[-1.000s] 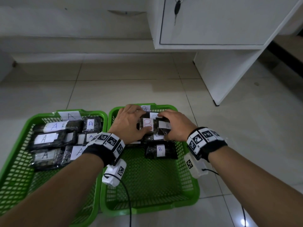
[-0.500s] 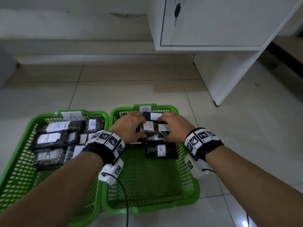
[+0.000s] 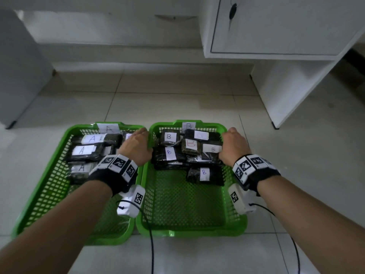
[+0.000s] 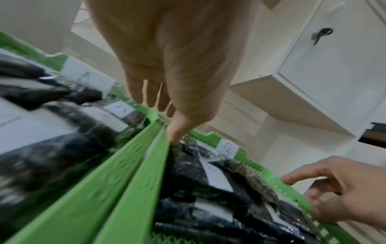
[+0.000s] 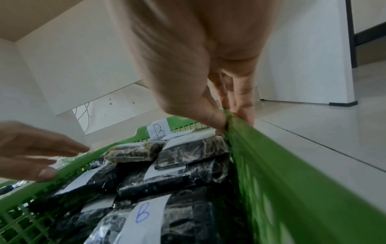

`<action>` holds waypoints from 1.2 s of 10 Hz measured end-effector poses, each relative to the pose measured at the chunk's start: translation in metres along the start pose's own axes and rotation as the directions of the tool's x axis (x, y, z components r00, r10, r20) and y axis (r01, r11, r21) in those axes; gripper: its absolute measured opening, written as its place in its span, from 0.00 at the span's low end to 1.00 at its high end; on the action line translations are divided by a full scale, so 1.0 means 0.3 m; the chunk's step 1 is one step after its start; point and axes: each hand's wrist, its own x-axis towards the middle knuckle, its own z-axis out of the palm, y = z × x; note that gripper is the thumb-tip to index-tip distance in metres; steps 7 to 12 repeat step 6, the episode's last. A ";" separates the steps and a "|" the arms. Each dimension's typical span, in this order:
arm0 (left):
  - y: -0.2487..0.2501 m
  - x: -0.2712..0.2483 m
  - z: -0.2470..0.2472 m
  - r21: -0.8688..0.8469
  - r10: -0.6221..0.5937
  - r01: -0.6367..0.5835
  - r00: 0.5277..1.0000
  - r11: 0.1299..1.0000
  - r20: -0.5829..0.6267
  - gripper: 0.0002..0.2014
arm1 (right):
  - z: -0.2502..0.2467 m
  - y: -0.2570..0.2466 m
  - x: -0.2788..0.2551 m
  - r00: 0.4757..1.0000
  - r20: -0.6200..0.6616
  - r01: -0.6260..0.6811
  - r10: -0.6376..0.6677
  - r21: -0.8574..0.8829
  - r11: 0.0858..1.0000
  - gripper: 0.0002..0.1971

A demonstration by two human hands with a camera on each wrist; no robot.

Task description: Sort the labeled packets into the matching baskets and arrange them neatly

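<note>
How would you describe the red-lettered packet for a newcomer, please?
Before the white cabinet, find the right green basket, tagged B. Near its far middle lies the dark red-lettered packet; only its B is red; neighbouring packets show blue letters.

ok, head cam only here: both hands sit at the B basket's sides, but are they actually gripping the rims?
Observer: Right wrist view: the right hand appears to pinch the B basket at its right rim, thumb inside, fingers outside.
Operator: Left one?
Observer: Left wrist view: the left hand only has its thumb tip against the inside of that basket's left rim. Its fingers look straight, not wrapped round it.
</note>
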 end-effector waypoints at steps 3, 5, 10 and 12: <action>0.018 -0.058 0.008 -0.018 -0.007 0.009 0.996 1.000 0.091 0.37 | 0.026 0.011 -0.048 0.998 -0.018 0.059 -0.059 0.016 0.998 0.17; -0.019 -0.061 -0.009 -0.076 0.034 -0.033 0.999 0.997 0.008 0.29 | 0.015 -0.018 -0.073 0.996 -0.061 0.061 -0.069 -0.125 0.990 0.20; -0.084 -0.062 -0.035 -0.111 0.047 -0.062 0.991 0.992 -0.128 0.18 | 0.028 -0.080 -0.073 0.979 -0.137 0.126 -0.153 -0.189 0.974 0.23; -0.084 -0.062 -0.035 -0.111 0.047 -0.062 0.991 0.992 -0.128 0.18 | 0.028 -0.080 -0.073 0.979 -0.137 0.126 -0.153 -0.189 0.974 0.23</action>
